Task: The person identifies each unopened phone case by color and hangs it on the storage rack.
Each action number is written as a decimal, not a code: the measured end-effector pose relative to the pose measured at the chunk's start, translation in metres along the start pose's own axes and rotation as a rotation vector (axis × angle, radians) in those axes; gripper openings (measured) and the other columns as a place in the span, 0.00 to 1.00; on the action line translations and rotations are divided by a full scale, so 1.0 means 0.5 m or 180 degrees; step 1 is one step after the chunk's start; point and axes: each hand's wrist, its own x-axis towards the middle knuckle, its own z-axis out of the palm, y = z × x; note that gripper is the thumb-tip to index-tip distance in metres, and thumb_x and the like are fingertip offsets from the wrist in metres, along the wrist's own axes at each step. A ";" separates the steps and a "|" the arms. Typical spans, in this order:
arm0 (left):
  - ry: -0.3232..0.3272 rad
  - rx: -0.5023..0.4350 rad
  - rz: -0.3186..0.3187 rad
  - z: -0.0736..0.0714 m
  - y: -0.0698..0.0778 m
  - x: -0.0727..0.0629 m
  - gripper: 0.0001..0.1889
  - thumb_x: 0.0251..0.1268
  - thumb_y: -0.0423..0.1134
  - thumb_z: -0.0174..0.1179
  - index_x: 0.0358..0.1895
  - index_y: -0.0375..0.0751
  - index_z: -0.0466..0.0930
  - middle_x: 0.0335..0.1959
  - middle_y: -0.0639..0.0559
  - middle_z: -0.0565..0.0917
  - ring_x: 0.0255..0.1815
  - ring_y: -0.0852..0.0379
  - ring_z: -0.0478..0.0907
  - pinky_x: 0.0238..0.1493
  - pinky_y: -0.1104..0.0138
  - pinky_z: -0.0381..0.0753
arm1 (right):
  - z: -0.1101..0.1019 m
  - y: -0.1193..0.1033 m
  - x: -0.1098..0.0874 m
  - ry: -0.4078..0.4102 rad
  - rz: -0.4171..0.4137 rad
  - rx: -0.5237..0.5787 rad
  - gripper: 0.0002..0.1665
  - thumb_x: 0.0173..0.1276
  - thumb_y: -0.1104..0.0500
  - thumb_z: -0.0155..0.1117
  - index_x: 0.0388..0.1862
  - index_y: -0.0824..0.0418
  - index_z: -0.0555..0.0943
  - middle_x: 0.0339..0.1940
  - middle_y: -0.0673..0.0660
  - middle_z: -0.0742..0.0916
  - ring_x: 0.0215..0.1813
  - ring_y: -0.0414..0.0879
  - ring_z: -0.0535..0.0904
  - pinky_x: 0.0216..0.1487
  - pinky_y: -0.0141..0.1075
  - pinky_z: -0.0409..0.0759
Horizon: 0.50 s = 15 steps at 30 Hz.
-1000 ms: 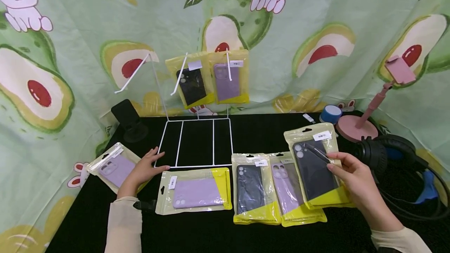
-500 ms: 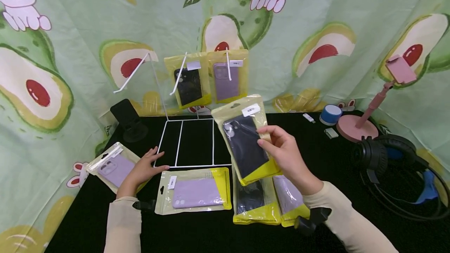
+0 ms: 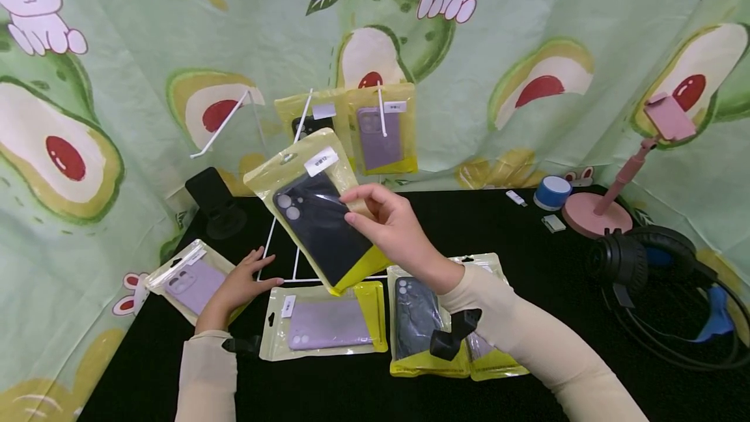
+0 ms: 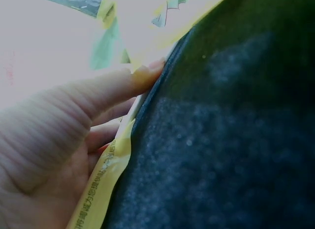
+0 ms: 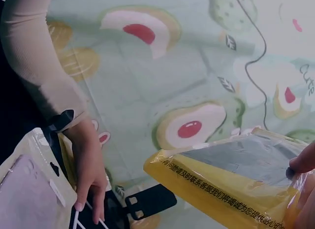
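My right hand (image 3: 398,226) pinches the right edge of a clear-and-yellow pouch (image 3: 325,213) with a black phone case in it, raised and tilted left. The pouch's hang hole lies where the end of a white wire hook (image 3: 305,112) drops out of sight behind it. The pouch partly covers a hanging black-case pouch (image 3: 313,124). My left hand (image 3: 240,285) rests with spread fingers on the front left corner of the white wire rack (image 3: 270,239). A purple-case pouch (image 3: 193,285) lies partly under that wrist. In the left wrist view, the thumb (image 4: 142,79) touches a white wire.
Another hook (image 3: 222,126) juts out at left. A purple-case pouch (image 3: 381,139) hangs to the right. Pouches with purple (image 3: 331,324) and black (image 3: 413,311) cases lie in front. A black phone stand (image 3: 213,200), pink stand (image 3: 624,174) and headphones (image 3: 627,259) stand around.
My right hand has carried the black-case pouch from the right-hand pouches leftward and up, to the hook in front of the hanging black-case pouch. My left hand has stayed on the rack.
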 end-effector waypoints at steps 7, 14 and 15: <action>0.0007 -0.0003 -0.0014 0.003 -0.008 -0.001 0.37 0.58 0.49 0.65 0.65 0.29 0.66 0.71 0.27 0.53 0.72 0.29 0.45 0.65 0.38 0.50 | 0.014 0.034 0.031 0.0162 0.0241 -0.0187 0.12 0.63 0.72 0.61 0.46 0.70 0.79 0.44 0.61 0.82 0.28 0.40 0.67 0.34 0.27 0.74; -0.0024 -0.0014 -0.0068 0.004 -0.013 0.005 0.38 0.58 0.51 0.65 0.66 0.30 0.66 0.71 0.27 0.52 0.72 0.30 0.44 0.66 0.38 0.49 | 0.012 0.091 0.106 0.0570 0.0410 -0.0398 0.12 0.62 0.72 0.62 0.46 0.70 0.79 0.48 0.62 0.82 0.53 0.46 0.76 0.58 0.33 0.73; -0.0037 -0.0024 -0.0078 0.004 -0.013 0.005 0.38 0.58 0.51 0.65 0.66 0.31 0.65 0.72 0.28 0.52 0.72 0.30 0.44 0.66 0.38 0.48 | 0.012 0.102 0.120 0.0654 0.0405 -0.0445 0.12 0.62 0.72 0.62 0.45 0.70 0.79 0.48 0.62 0.82 0.53 0.47 0.76 0.59 0.33 0.72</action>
